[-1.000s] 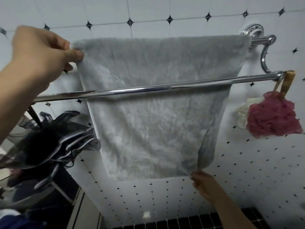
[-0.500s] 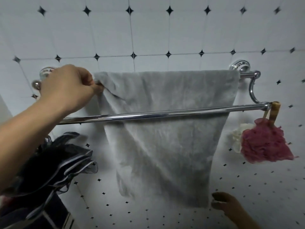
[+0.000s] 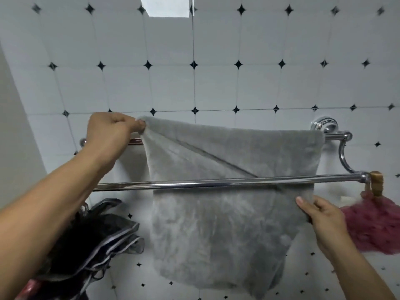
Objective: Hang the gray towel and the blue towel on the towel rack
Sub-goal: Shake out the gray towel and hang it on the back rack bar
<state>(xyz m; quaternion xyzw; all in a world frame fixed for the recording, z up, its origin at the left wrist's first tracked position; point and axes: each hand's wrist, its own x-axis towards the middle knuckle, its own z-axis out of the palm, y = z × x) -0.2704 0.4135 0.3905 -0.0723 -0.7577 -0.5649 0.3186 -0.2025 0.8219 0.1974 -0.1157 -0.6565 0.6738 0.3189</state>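
The gray towel (image 3: 227, 224) hangs over the back bar of the chrome towel rack (image 3: 216, 183), behind the front bar. My left hand (image 3: 110, 135) pinches the towel's upper left corner and holds it lifted just above the back bar. Just below the front bar, my right hand (image 3: 318, 215) grips the towel's right edge. A diagonal fold runs across the towel's upper part. No blue towel is in view.
A pink bath pouf (image 3: 372, 226) hangs from the front bar's right end, right beside my right hand. A black mesh pouf with pale trim (image 3: 97, 241) hangs at the lower left. White tiles with small black diamonds (image 3: 259, 83) cover the wall behind.
My right hand rose from below the towel's bottom corner and took hold of its right edge. My left hand kept the upper left corner and lifted it. The camera tilted upward.
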